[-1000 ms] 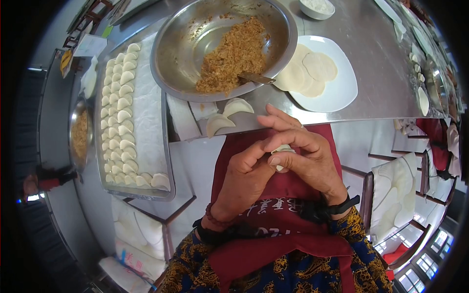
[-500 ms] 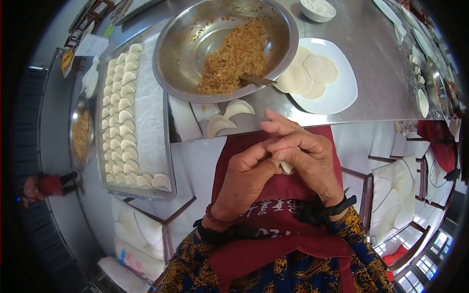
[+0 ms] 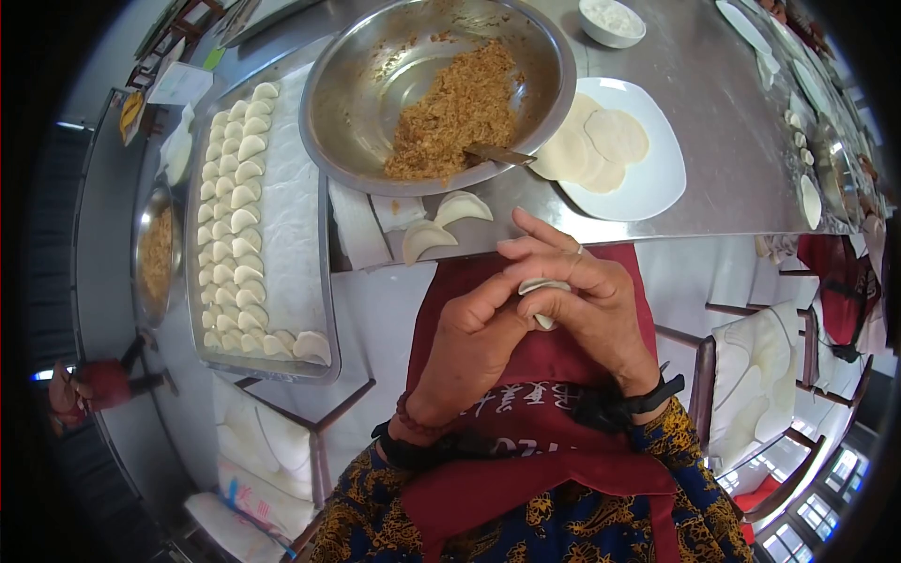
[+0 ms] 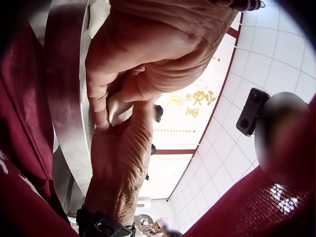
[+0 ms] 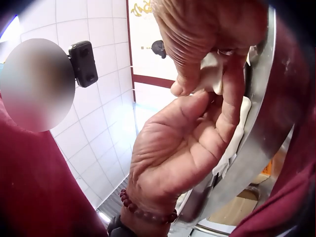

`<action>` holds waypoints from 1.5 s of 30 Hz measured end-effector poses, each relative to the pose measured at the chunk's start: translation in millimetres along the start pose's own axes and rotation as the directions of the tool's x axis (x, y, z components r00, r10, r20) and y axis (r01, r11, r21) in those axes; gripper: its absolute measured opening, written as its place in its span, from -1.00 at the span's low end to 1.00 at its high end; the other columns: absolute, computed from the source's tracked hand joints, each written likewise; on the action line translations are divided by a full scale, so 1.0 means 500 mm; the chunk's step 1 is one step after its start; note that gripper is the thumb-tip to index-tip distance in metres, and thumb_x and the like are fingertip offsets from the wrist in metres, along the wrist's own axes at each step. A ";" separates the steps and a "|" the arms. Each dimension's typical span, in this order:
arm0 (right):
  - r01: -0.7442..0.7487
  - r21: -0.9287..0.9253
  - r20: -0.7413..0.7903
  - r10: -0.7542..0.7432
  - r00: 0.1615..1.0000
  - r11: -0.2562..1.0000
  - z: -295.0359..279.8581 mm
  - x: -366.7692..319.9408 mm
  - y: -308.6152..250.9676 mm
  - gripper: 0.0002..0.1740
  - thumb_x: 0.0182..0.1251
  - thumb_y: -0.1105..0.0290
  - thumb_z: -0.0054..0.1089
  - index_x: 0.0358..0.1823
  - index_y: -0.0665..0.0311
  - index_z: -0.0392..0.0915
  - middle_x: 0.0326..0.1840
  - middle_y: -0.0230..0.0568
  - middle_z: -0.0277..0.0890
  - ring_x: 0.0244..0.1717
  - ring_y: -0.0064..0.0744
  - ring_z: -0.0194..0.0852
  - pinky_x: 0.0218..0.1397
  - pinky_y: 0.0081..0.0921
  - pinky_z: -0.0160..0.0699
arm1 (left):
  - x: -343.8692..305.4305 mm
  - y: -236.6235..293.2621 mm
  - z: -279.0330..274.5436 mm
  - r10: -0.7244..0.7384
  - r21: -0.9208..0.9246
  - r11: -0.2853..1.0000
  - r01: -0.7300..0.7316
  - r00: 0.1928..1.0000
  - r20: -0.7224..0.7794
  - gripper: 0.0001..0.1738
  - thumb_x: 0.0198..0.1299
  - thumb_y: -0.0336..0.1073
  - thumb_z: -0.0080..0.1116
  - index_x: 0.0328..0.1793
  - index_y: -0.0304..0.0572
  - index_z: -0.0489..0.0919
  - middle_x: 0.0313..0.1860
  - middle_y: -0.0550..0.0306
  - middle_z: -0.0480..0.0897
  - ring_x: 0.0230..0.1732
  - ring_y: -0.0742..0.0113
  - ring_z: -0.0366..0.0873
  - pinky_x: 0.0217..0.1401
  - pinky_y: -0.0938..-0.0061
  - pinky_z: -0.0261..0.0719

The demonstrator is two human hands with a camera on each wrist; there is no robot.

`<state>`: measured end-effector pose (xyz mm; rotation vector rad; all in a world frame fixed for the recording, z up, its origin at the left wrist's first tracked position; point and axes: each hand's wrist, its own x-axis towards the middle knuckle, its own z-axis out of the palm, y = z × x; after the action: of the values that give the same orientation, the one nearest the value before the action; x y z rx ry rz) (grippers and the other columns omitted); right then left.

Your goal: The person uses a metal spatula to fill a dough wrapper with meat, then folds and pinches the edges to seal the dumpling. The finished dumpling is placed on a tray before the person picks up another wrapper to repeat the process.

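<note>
A pale folded dumpling [image 3: 544, 285] sits between the two hands, over the front of the apron and close to the table edge. My right hand [image 3: 593, 286] pinches it between thumb and curled fingers. From the other side, my left hand [image 3: 483, 333] grips it with thumb and fingers, its tips meeting those of the right. The right wrist view shows the white dough [image 5: 212, 74] between both hands' fingers; in the left wrist view only a small part of the dough [image 4: 118, 109] shows. Two crescent dumplings, a nearer one [image 3: 428, 241] and a farther one [image 3: 464, 206], lie on the table edge.
A steel bowl [image 3: 328, 103] of brown filling [image 3: 455, 113] with a flat metal utensil [image 3: 500, 154] stands ahead. To its right is a white plate [image 3: 662, 169] of round wrappers [image 3: 617, 137], with a small bowl of flour [image 3: 612, 21] behind. A tray [image 3: 298, 216] of dumpling rows stands left.
The hands stay together in nearly the same place while thumbs and fingers shift along the dumpling. More of its edge shows than half a second ago. People in the background have moved.
</note>
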<state>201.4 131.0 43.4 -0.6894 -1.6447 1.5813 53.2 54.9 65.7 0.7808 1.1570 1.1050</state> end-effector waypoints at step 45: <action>0.140 -0.044 -0.043 -0.141 0.989 0.989 -0.007 -0.009 0.001 -0.87 0.29 0.48 0.31 -0.15 0.28 0.72 0.19 -0.14 0.62 0.56 -0.12 0.17 0.41 -0.25 0.37 | -0.003 0.028 0.018 0.172 0.443 0.882 -0.164 0.985 0.021 -0.75 0.35 -0.45 0.10 0.11 -0.31 0.63 0.05 -0.05 0.64 0.09 0.11 0.57 0.15 0.35 0.51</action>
<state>207.0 129.4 42.1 -0.6125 -1.6579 1.4255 58.3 58.4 81.4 1.2478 1.4017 0.9993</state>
